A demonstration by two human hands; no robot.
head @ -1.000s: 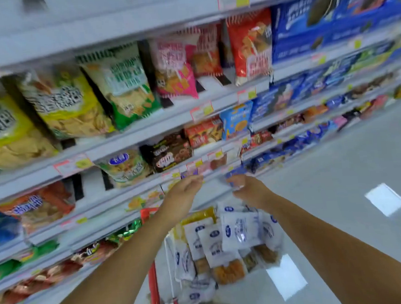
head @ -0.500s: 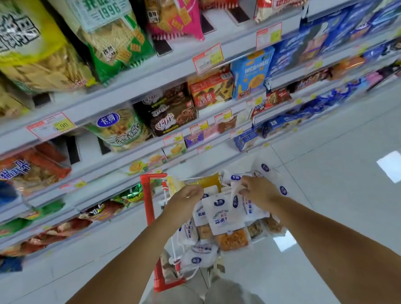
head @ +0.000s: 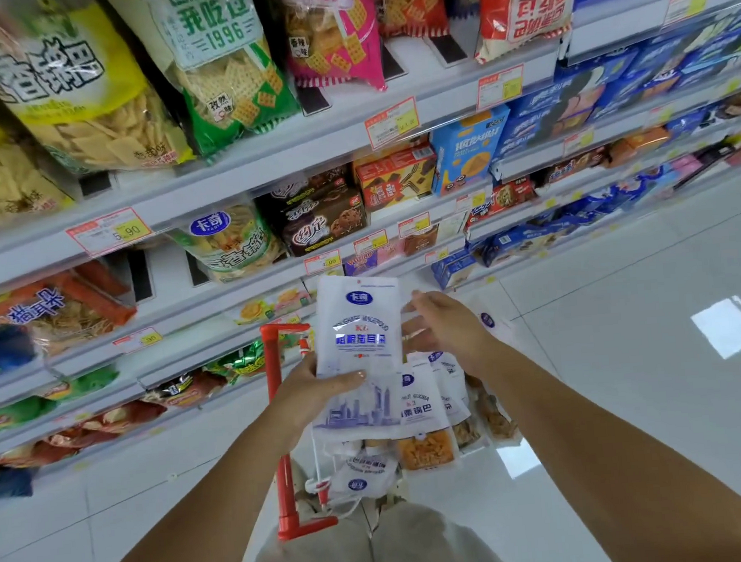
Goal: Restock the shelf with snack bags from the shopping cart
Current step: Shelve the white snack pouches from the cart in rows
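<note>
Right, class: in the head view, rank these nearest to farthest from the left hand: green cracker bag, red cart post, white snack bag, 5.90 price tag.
1. white snack bag, in the left hand
2. red cart post, just left
3. 5.90 price tag, shelf edge, upper left
4. green cracker bag, top shelf

The uppermost snack bag (head: pixel 359 352) is white with a blue oval logo, blue lettering and a violet-blue city skyline printed across its lower part. The bags in the cart (head: pixel 418 403) are likewise white with blue logos, their clear windows showing orange-brown snacks, and the shopping cart (head: pixel 271 355) has a red frame. Along the upper shelf (head: pixel 261 156), which is pale grey, stand a yellow bag (head: pixel 60 79), a green bag (head: pixel 228 70) printed with lattice crackers, a pink bag (head: pixel 341 39) and a red bag (head: pixel 524 2) with a white panel. The price tags (head: pixel 110 232) are white, red-edged and yellow-patched.
</note>
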